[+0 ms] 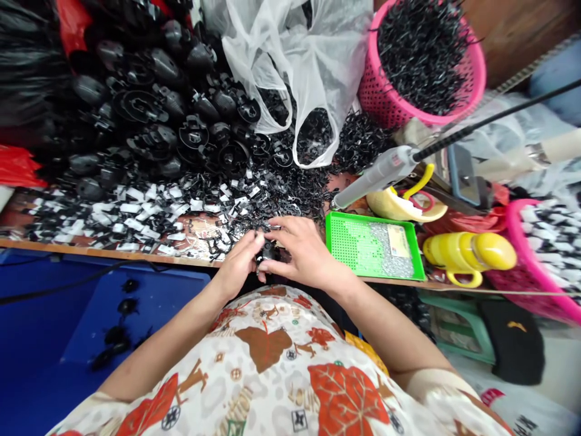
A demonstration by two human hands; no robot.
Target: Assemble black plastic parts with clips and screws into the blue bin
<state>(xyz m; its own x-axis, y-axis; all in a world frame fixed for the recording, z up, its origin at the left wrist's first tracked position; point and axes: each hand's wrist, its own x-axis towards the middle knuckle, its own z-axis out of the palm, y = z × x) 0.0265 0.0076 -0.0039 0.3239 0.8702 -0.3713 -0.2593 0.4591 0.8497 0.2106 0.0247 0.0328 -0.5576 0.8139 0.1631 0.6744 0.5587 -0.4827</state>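
Note:
Both my hands meet at the table's front edge around a small black plastic part. My left hand pinches it from the left with thumb and fingers. From the right, my right hand curls its fingers and thumb around the same part, hiding much of it. Just beyond my fingertips lies a heap of thin black plastic pieces. White and black small parts are strewn to the left of my hands. Larger rounded black housings are piled behind them.
A green tray of small metal bits stands right of my hands, beside a yellow bottle. A grey electric screwdriver hangs above the tray. Pink baskets hold parts. A blue bin with black pieces sits below left.

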